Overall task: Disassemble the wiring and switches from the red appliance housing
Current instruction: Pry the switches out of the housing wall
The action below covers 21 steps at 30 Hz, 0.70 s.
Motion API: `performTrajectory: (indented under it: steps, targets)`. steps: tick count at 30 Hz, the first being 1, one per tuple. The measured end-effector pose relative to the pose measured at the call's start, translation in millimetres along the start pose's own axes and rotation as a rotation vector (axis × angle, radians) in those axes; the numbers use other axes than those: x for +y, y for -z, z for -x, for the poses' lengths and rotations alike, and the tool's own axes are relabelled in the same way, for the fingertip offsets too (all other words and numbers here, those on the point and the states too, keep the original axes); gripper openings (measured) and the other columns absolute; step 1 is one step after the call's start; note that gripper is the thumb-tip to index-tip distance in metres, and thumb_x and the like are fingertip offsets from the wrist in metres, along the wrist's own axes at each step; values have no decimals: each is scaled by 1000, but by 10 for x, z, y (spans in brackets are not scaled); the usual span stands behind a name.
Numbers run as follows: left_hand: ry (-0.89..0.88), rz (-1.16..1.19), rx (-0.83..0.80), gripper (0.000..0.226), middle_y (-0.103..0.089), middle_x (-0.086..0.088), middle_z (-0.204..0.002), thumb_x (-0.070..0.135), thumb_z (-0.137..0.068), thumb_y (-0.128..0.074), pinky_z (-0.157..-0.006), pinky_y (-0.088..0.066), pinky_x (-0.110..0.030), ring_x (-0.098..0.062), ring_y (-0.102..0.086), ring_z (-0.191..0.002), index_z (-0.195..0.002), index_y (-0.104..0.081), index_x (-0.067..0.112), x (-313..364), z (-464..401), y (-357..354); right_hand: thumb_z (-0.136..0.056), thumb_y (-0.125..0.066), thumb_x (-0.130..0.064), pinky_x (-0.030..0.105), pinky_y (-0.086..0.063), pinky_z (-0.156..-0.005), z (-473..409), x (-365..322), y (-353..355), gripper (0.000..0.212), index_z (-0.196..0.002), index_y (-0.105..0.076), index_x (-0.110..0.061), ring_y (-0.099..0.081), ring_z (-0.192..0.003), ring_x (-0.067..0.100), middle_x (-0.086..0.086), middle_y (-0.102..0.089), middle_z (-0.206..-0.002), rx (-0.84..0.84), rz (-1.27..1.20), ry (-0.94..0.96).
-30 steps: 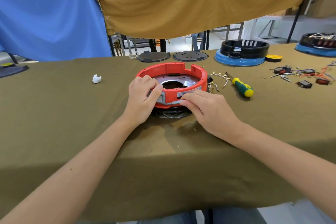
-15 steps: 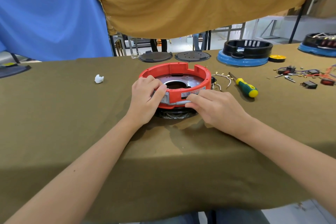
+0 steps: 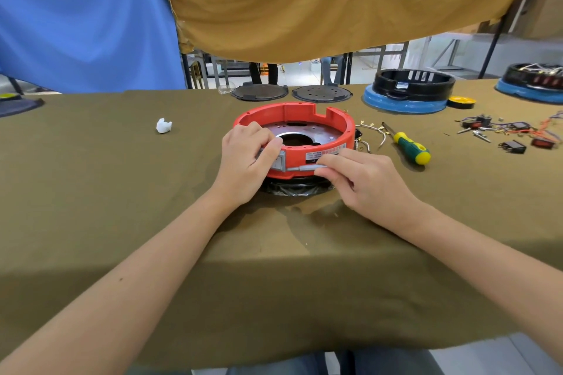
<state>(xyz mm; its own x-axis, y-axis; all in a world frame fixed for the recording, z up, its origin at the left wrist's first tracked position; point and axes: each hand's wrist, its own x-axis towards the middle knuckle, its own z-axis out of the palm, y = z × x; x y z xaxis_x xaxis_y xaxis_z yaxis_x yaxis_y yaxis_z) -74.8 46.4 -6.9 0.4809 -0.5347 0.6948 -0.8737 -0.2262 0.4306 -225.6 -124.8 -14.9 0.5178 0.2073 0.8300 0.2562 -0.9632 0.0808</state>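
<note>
The round red appliance housing (image 3: 332,122) rests on a black base in the middle of the table, its open side up and a metal plate inside. A grey panel strip (image 3: 294,167) runs along its near wall. My left hand (image 3: 246,161) grips the housing's near-left wall, thumb over the rim and fingers on the grey panel. My right hand (image 3: 362,179) pinches the right end of that grey strip with thumb and forefinger. Loose wires with gold terminals (image 3: 373,134) trail out at the housing's right side.
A green and yellow screwdriver (image 3: 409,148) lies right of the housing. Removed switches and wires (image 3: 511,134) sit far right. Two black and blue housings (image 3: 408,91) and two dark round lids (image 3: 321,94) line the back edge. A small white part (image 3: 164,126) lies left.
Both hands stay on the housing's near wall. My right fingers have closed more onto the grey strip; the housing has barely shifted.
</note>
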Motion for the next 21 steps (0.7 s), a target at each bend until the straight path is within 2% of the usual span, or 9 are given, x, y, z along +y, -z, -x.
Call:
performTrajectory:
  steps: [5, 7, 8, 10, 14, 18, 21]
  targets:
    - [16, -30, -16, 40, -53, 1, -79, 43, -97, -32, -90, -39, -45, -17, -47, -81, -78, -57, 19, 8, 8, -8, -94, -65, -20, 21, -48, -68, -22, 26, -32, 21, -94, -74, -1, -69, -71, 23, 7, -72, -82, -11, -36, -2]
    - [18, -39, -16, 41, -53, 2, -79, 44, -97, -32, -90, -38, -43, -16, -47, -81, -78, -57, 19, 5, 8, -11, -94, -64, -21, 28, -55, -69, -43, 52, -26, 22, -95, -74, -1, -70, -73, 26, 9, -74, -85, -29, -43, -18]
    - [18, -37, -16, 40, -52, 4, -78, 45, -97, -31, -89, -37, -41, -15, -46, -81, -78, -56, 21, 2, 7, -11, -96, -63, -23, 35, -57, -65, -58, 62, -16, 24, -95, -74, -1, -71, -73, 27, 9, -74, -86, -38, -40, -26]
    - [15, -29, -13, 37, -48, 9, -76, 45, -97, -31, -87, -36, -39, -14, -45, -80, -77, -54, 23, -6, 8, -9, -98, -57, -31, 36, -56, -55, -101, 81, -3, 32, -96, -70, -2, -70, -69, 28, 8, -73, -84, -45, 13, -7]
    - [26, -25, -14, 35, -50, 6, -77, 40, -98, -33, -87, -35, -39, -14, -45, -81, -77, -55, 23, -14, 9, -11, -103, -42, -38, 34, -41, -37, -285, 145, 31, 37, -92, -59, -7, -57, -58, 24, 3, -61, -72, -120, 221, 103]
    - [27, -24, -14, 34, -44, 12, -74, 41, -97, -33, -85, -33, -36, -13, -43, -80, -76, -53, 25, -12, 4, -7, -104, -42, -36, 26, -20, -39, -472, 229, 78, 34, -91, -56, -8, -47, -55, 21, 1, -52, -67, -215, 306, 236]
    - [32, -22, -23, 37, -49, 6, -75, 37, -98, -34, -86, -35, -39, -16, -44, -80, -74, -56, 18, -8, 1, -7, -103, -41, -39, 26, -19, -39, -537, 241, 101, 38, -89, -57, -8, -46, -53, 20, 1, -52, -65, -230, 289, 229]
